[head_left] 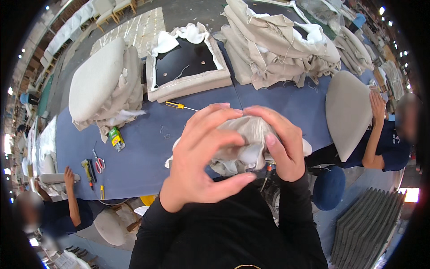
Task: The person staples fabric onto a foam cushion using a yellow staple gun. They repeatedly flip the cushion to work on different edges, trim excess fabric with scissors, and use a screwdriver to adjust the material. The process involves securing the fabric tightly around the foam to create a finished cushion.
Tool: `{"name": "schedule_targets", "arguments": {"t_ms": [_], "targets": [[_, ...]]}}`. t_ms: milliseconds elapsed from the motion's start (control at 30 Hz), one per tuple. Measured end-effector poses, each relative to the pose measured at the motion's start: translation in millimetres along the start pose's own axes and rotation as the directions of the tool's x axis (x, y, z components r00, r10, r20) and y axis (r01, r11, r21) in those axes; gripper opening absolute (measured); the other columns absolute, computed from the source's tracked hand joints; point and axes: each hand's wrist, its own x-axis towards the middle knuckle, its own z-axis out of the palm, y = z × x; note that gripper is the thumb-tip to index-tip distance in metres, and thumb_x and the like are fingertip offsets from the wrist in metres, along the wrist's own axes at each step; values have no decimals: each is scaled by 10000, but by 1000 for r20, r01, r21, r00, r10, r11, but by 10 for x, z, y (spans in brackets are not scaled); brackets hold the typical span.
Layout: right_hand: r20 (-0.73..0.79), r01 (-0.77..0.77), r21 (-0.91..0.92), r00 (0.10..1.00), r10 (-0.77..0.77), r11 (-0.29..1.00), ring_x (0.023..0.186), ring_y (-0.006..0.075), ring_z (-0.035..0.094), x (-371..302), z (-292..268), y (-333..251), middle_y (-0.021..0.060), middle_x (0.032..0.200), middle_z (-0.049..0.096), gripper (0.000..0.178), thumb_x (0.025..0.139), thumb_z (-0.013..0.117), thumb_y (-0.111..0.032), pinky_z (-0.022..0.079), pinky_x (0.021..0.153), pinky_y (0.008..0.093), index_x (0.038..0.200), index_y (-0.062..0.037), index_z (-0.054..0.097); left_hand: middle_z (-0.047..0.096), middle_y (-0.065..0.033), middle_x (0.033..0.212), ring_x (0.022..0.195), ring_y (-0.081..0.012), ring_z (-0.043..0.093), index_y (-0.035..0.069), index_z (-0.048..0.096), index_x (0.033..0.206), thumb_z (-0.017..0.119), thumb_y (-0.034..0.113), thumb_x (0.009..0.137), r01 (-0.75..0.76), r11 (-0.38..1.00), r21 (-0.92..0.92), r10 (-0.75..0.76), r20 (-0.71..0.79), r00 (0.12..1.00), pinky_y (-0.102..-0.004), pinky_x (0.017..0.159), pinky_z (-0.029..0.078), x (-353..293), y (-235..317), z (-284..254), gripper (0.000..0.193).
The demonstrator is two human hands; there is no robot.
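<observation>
A bunched beige fabric cover (255, 127) lies in front of me at the table's near edge, with white padding (251, 155) showing inside it. My right hand (286, 148) grips its right side, the thumb pressed on the cloth and the fingers over the far side. Over the left side, my left hand (197, 157) is curved with its thumb and fingers spread apart. It hides part of the cover. Just beyond the hands lies a yellow-handled screwdriver (175, 105).
Upholstered seats (99, 78), an upturned seat with a black base (188, 58) and a heap of beige covers (282, 49) fill the table's far side. Scissors (99, 165) and a staple gun (88, 170) lie left. A person handles a cushion (349, 114) at right; another works at left.
</observation>
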Motion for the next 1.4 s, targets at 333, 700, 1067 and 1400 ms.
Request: {"name": "schedule_targets", "arguments": {"t_ms": [333, 700, 1067, 1400], "targets": [[111, -25, -12, 993, 26, 1000, 1349, 399, 740, 253, 57, 226, 248, 1451, 760, 514, 1061, 718, -217, 533, 1172, 446, 1505, 40, 690, 784, -247, 1423, 1166, -395, 835, -21, 766, 857, 880, 71, 927, 55, 994, 96, -42, -133, 990, -410, 928, 666, 19, -160, 262, 162], [201, 459, -420, 888, -413, 783, 1241, 363, 760, 511, 82, 281, 143, 1391, 771, 278, 876, 787, -103, 600, 1031, 476, 1154, -125, 798, 759, -242, 1463, 1271, -430, 786, -23, 737, 891, 884, 71, 945, 48, 995, -82, -56, -100, 993, -450, 1091, 636, -2, -409, 213, 183], [542, 552, -560, 808, -231, 618, 1162, 378, 712, 844, 40, -72, 65, 1256, 730, 253, 774, 845, -165, 634, 914, 471, 993, -116, 727, 757, -232, 1392, 1200, -411, 776, 0, 744, 1031, 964, 70, 808, -42, 968, 247, 120, -314, 942, -503, 1043, 639, -82, -383, 263, 321], [530, 569, -529, 801, -278, 630, 1191, 335, 710, 790, 37, 35, -2, 1301, 708, 187, 889, 812, -174, 632, 935, 442, 1045, -190, 709, 789, -207, 1397, 1104, -356, 818, 14, 772, 980, 967, 95, 838, 44, 956, 291, 34, -257, 966, -431, 905, 655, -56, -311, 217, 255]]}}
